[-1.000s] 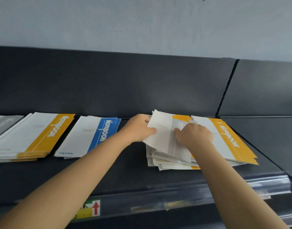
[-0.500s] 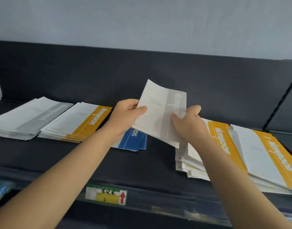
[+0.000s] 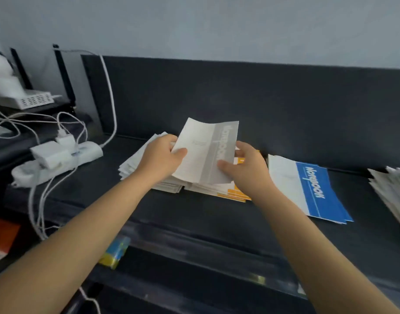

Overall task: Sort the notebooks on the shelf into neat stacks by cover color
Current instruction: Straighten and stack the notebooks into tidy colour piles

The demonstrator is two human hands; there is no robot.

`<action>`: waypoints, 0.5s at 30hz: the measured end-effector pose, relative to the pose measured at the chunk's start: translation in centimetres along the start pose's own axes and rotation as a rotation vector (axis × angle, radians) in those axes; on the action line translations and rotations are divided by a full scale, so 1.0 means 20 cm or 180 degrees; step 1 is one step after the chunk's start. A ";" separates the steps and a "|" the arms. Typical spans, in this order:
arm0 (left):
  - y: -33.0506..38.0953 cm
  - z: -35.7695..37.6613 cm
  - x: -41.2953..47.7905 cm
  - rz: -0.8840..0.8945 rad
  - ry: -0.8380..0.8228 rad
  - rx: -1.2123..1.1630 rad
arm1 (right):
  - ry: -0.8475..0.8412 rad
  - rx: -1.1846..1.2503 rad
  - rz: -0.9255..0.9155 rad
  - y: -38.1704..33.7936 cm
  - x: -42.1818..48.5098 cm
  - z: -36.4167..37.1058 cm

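Both forearms reach forward over the shelf point(image 3: 194, 214). The left hand point(image 3: 159, 160) and right hand point(image 3: 246, 169) pinch a grey notebook point(image 3: 207, 150) by its side edges, tilted above the grey stack point(image 3: 135, 164), left of the blue notebooks point(image 3: 312, 189).

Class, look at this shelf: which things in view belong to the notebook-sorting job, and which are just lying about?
Belong to the job:
grey notebook, held by left hand and right hand
grey stack
yellow stack
blue stack
unsorted pile

Lying about:
power strip
white cables
router
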State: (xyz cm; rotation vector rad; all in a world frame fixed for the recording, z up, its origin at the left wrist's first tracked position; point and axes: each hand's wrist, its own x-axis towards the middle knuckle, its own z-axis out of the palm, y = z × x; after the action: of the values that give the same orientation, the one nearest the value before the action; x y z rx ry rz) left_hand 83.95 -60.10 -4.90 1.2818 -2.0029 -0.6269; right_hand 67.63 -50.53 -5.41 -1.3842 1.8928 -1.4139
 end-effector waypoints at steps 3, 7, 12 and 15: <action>-0.15 -0.15 0.11 0.0016 -0.0068 0.0381 | -0.0150 0.0050 0.0196 -0.07 0.05 0.23; -0.29 -0.20 0.22 -0.0044 -0.0149 0.0773 | -0.0056 0.0007 0.0423 -0.09 0.12 0.40; -0.35 -0.14 0.28 0.0167 0.0031 0.1518 | 0.0268 -0.0244 0.0394 -0.06 0.13 0.40; -0.31 -0.08 0.28 0.0447 0.0092 0.1459 | 0.0374 -0.0299 0.0338 -0.06 0.13 0.33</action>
State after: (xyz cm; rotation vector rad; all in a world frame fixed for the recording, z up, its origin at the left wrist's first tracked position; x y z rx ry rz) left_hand 87.20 -67.70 -6.51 1.3761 -2.2686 -0.0787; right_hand 72.05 -55.98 -6.48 -1.2461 2.0994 -1.3985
